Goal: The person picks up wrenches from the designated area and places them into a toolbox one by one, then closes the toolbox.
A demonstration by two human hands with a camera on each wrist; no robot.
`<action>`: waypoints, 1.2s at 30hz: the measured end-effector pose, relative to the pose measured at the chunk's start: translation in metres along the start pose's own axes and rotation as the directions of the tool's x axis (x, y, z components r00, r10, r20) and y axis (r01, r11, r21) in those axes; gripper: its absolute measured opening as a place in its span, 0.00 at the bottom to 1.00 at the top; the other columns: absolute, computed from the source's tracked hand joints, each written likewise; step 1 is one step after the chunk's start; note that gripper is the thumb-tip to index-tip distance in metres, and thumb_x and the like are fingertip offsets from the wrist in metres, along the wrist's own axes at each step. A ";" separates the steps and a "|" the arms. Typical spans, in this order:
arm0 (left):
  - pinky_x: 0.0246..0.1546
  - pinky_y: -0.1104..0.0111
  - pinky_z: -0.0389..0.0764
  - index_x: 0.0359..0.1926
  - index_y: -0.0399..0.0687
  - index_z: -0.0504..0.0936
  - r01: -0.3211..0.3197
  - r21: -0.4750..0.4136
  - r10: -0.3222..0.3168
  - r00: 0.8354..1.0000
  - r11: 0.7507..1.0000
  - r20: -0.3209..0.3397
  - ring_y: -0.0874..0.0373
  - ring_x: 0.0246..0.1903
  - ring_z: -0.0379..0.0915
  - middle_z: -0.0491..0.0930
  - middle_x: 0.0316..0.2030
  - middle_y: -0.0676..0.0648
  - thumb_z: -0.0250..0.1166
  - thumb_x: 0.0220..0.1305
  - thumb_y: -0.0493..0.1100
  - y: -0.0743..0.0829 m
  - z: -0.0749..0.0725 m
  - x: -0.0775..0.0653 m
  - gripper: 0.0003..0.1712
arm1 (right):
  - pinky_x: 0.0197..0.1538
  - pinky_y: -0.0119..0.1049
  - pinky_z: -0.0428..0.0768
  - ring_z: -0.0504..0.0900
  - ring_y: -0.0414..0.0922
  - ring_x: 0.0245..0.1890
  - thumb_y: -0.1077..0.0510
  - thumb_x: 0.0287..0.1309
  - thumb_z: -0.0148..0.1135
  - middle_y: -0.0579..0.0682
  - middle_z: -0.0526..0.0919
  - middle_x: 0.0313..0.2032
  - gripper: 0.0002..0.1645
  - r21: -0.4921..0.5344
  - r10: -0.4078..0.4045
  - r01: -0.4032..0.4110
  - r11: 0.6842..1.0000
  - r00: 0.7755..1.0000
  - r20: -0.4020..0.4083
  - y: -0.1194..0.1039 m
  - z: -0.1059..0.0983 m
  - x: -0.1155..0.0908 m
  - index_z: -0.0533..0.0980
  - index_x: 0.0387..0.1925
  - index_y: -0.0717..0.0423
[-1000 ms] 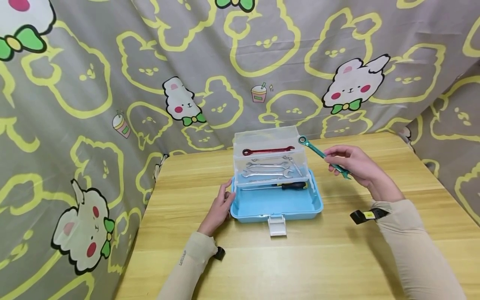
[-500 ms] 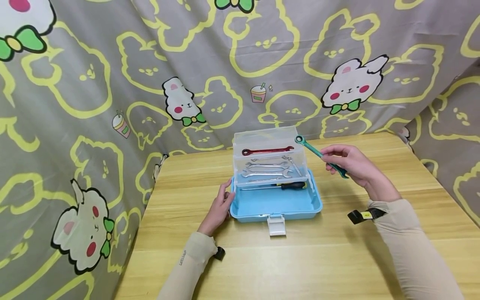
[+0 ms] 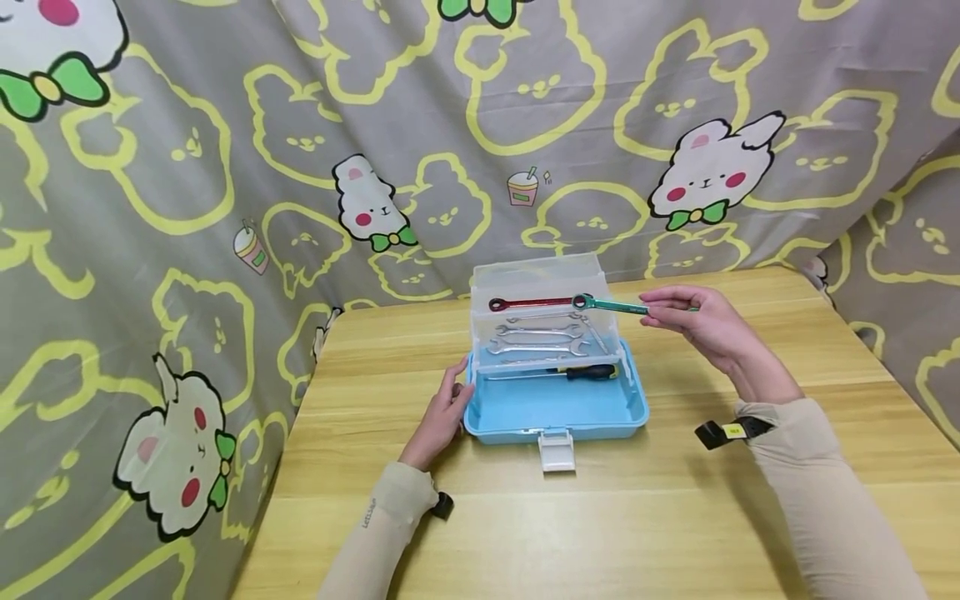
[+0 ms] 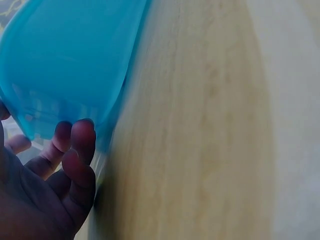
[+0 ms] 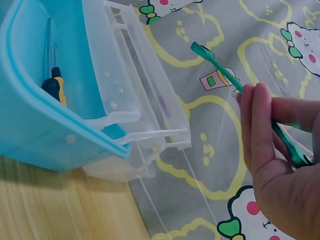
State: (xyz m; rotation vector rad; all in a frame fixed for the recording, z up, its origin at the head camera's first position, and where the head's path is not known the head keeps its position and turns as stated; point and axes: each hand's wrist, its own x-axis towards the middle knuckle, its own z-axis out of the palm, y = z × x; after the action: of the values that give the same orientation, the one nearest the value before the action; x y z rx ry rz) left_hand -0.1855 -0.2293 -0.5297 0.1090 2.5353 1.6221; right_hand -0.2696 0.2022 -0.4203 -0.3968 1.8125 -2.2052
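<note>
My right hand [image 3: 697, 325] pinches a green combination wrench [image 3: 615, 306] near one end, between thumb and fingers. The wrench's ring end points left, over the right part of the toolbox's raised upper tray; in the right wrist view the green wrench [image 5: 217, 62] juts out beyond my fingers. My left hand [image 3: 442, 417] holds the left end of the open blue toolbox [image 3: 555, 433], its curled fingers against the end wall in the left wrist view. A red combination wrench [image 3: 528, 304] lies in the upper tray, partly overlapped by the green one.
Several silver wrenches [image 3: 536, 346] lie in the clear lower tray. A screwdriver [image 3: 590, 372] with a black and yellow handle rests in the blue base. The white latch [image 3: 556, 452] hangs down in front. A patterned curtain [image 3: 442, 108] stands behind the wooden table [image 3: 510, 533].
The green wrench has swung from a steep slant to nearly level, its ring end dropping to the red wrench's height in view. My left hand stays on the toolbox.
</note>
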 end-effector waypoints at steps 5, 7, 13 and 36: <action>0.21 0.66 0.77 0.79 0.76 0.55 0.003 0.007 -0.003 1.000 1.000 -0.008 0.53 0.23 0.71 0.79 0.45 0.41 0.49 0.79 0.66 -0.006 0.002 0.002 0.32 | 0.51 0.30 0.86 0.91 0.43 0.40 0.70 0.68 0.63 0.50 0.87 0.42 0.10 0.035 -0.032 0.033 0.999 0.999 -0.021 0.004 0.002 0.001 0.85 0.45 0.57; 0.21 0.66 0.77 0.80 0.76 0.55 0.006 0.008 -0.006 1.000 1.000 -0.007 0.53 0.23 0.71 0.79 0.45 0.40 0.49 0.79 0.66 -0.005 0.002 0.001 0.33 | 0.51 0.29 0.86 0.91 0.42 0.40 0.69 0.68 0.63 0.50 0.87 0.41 0.09 0.032 -0.034 0.035 0.999 0.999 -0.037 0.005 0.003 0.002 0.84 0.44 0.56; 0.19 0.65 0.77 0.80 0.72 0.57 -0.009 0.011 0.009 1.000 1.000 -0.015 0.54 0.20 0.70 0.78 0.41 0.41 0.50 0.81 0.62 -0.007 0.001 0.002 0.32 | 0.50 0.29 0.86 0.92 0.41 0.37 0.68 0.66 0.67 0.49 0.89 0.37 0.07 0.054 -0.039 0.044 0.998 0.995 -0.093 0.004 0.009 0.006 0.80 0.44 0.58; 0.23 0.64 0.80 0.80 0.73 0.56 -0.028 0.080 0.030 0.999 0.996 -0.026 0.55 0.25 0.74 0.80 0.41 0.41 0.48 0.81 0.63 -0.006 0.000 0.002 0.31 | 0.53 0.29 0.85 0.91 0.40 0.38 0.65 0.67 0.67 0.52 0.82 0.41 0.08 0.016 -0.021 0.026 1.000 0.967 -0.253 0.001 0.035 0.039 0.75 0.42 0.63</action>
State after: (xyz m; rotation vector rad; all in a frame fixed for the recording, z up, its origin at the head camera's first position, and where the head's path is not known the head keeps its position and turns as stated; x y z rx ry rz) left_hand -0.1878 -0.2312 -0.5355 0.1327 2.6312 1.5428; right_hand -0.2926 0.1561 -0.4134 -0.1377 1.9169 -2.3795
